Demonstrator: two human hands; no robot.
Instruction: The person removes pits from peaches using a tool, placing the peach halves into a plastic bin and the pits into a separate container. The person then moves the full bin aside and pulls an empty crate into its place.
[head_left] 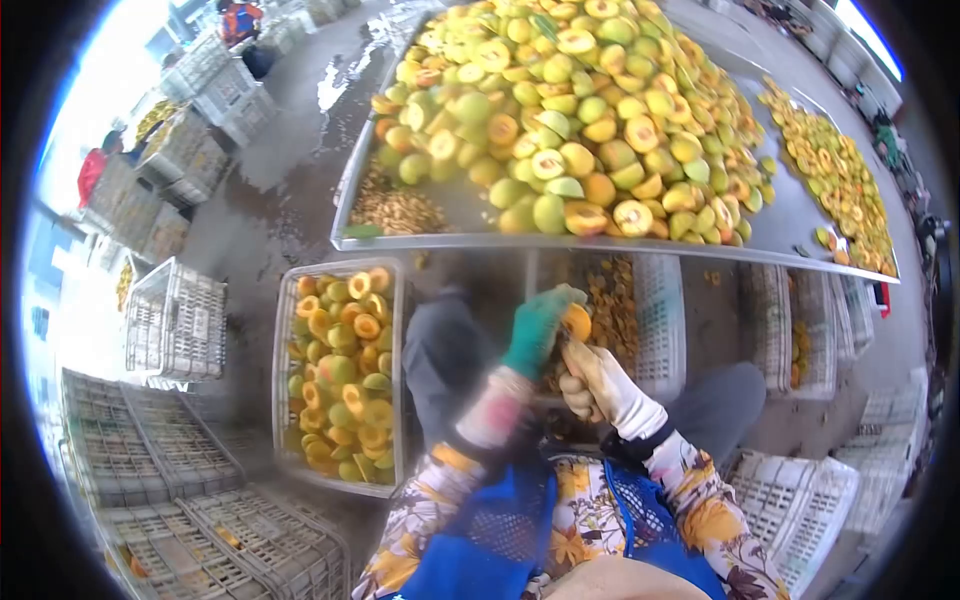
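My left hand [540,328], in a green glove, is closed around a yellow-orange peach [577,321]. Close against it, my right hand [592,380], in a pale glove, has its fingers curled tight; what they grip is too small and blurred to name. Both hands are held above a crate [660,330] with brownish fruit pieces in it, between my knees. Beyond them, a metal table [480,240] bears a large heap of peaches [610,120], many cut in half with stones showing.
Left of my leg stands a crate of halved peaches [345,370]. Peach stones [395,208] lie on the table's near left corner. Another fruit heap [835,165] is at its right. Stacked crates [150,440] fill the lower left. People [240,22] are in the background.
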